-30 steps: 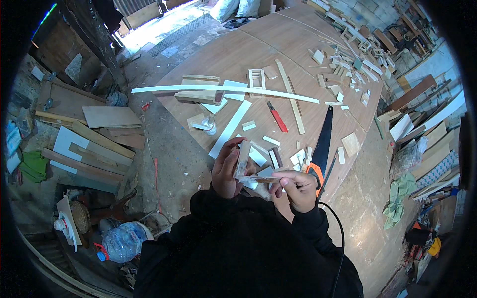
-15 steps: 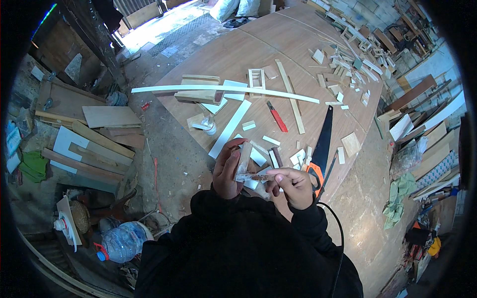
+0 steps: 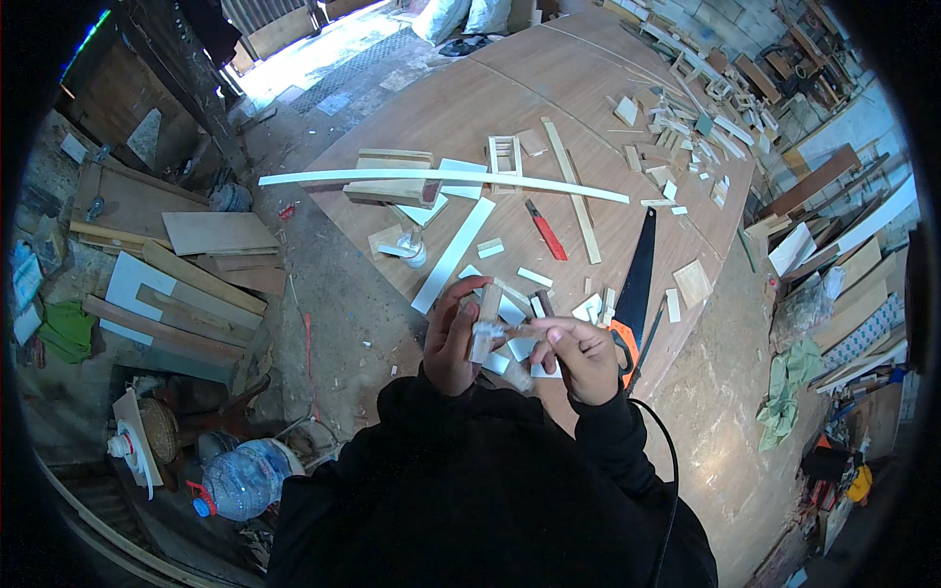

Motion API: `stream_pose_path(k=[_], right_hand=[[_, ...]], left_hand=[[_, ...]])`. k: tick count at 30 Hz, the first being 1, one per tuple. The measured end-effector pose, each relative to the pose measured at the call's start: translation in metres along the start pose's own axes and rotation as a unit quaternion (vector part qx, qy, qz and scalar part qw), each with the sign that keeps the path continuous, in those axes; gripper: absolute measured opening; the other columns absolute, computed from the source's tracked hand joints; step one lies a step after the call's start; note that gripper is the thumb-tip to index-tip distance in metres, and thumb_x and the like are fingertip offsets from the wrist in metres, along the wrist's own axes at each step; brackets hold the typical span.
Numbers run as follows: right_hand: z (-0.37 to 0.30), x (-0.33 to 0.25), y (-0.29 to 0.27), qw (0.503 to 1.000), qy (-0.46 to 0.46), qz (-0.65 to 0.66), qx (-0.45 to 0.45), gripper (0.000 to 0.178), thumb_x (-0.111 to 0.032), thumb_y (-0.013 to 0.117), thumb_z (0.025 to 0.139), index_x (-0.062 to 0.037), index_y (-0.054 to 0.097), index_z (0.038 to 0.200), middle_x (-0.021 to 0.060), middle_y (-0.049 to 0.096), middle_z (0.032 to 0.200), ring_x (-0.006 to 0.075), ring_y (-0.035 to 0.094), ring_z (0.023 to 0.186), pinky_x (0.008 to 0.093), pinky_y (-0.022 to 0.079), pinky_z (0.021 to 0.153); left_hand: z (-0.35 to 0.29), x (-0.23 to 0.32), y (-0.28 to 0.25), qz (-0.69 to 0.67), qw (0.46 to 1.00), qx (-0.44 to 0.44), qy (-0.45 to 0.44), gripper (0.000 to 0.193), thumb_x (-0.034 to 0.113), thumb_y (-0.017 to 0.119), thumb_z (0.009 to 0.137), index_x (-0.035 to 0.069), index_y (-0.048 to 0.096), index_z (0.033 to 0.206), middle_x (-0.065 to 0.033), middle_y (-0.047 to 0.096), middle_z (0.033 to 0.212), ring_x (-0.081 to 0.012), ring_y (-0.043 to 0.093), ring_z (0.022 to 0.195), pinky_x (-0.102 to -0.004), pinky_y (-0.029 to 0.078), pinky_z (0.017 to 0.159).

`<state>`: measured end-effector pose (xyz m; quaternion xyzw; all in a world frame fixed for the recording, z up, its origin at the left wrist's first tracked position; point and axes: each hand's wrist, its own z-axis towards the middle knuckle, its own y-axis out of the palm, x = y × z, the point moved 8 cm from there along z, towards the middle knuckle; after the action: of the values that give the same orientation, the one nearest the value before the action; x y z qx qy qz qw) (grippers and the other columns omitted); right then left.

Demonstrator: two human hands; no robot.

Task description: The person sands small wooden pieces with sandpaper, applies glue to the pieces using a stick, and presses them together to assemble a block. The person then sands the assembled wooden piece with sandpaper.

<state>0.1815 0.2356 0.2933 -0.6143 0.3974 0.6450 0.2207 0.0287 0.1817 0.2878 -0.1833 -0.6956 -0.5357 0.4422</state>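
My left hand [image 3: 450, 338] is wrapped round a small wooden block [image 3: 487, 306], held upright above the table's near edge. Between thumb and fingers my right hand [image 3: 582, 359] pinches a thin stick [image 3: 524, 329], its pale, wet-looking end lying against the block's lower part. Motion blurs that end, so I cannot tell whether it is a brush. Small white-faced wood pieces [image 3: 497, 363] lie just beyond and beneath the hands. Left of them stands a small clear jar [image 3: 416, 255] with whitish contents.
A handsaw [image 3: 642, 274] with an orange handle lies right of my right hand. Farther in are a red utility knife [image 3: 549, 235], a long white strip [image 3: 441, 178] and a small wooden frame [image 3: 506, 157]. Offcuts [image 3: 676, 137] crowd the table's far right.
The stick's pale end has moved up along the wooden block, away from its bottom end. My right hand has tilted slightly, and the left hand has shifted a little.
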Motion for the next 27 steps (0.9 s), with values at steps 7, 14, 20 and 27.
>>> stream_pose_path(k=[7,14,20,27], right_hand=[[-0.002,-0.003,-0.002,0.997,0.004,0.066,-0.028,0.027,-0.017,0.050,0.095,0.0031,0.063,0.107,0.0106,0.066,0.073,0.0096,0.053,0.056,0.0218,0.043,0.055],[0.008,-0.002,-0.006,1.000,-0.015,-0.008,-0.009,0.027,-0.018,0.051,0.096,0.0025,0.063,0.108,0.0105,0.066,0.073,0.0097,0.053,0.056,0.0219,0.043,0.055],[0.002,-0.005,-0.007,0.998,-0.011,0.036,-0.048,0.027,-0.018,0.051,0.095,0.0031,0.064,0.107,0.0098,0.065,0.070,0.0092,0.053,0.054,0.0219,0.043,0.054],[0.009,-0.004,-0.012,1.000,-0.007,-0.002,0.013,0.026,-0.016,0.052,0.095,0.0032,0.062,0.110,0.0104,0.066,0.075,0.0090,0.053,0.059,0.0219,0.044,0.058]], left_hand=[[0.002,-0.005,-0.002,-0.038,0.999,-0.022,-0.001,0.033,0.021,0.038,0.097,0.002,0.043,0.125,-0.0060,0.049,0.080,-0.0083,0.045,0.057,-0.0245,0.036,0.049],[-0.003,0.023,0.019,0.191,0.960,-0.089,0.183,0.032,0.018,0.040,0.098,0.001,0.044,0.125,-0.0051,0.047,0.077,-0.0089,0.045,0.057,-0.0245,0.038,0.052],[0.001,0.016,0.012,0.173,0.972,-0.048,0.149,0.032,0.018,0.040,0.098,0.000,0.045,0.124,-0.0017,0.046,0.069,-0.0077,0.041,0.055,-0.0237,0.034,0.052],[0.002,-0.003,0.008,-0.043,0.998,-0.033,0.016,0.032,0.018,0.038,0.099,0.001,0.045,0.124,-0.0028,0.046,0.066,-0.0083,0.040,0.053,-0.0248,0.033,0.050]])
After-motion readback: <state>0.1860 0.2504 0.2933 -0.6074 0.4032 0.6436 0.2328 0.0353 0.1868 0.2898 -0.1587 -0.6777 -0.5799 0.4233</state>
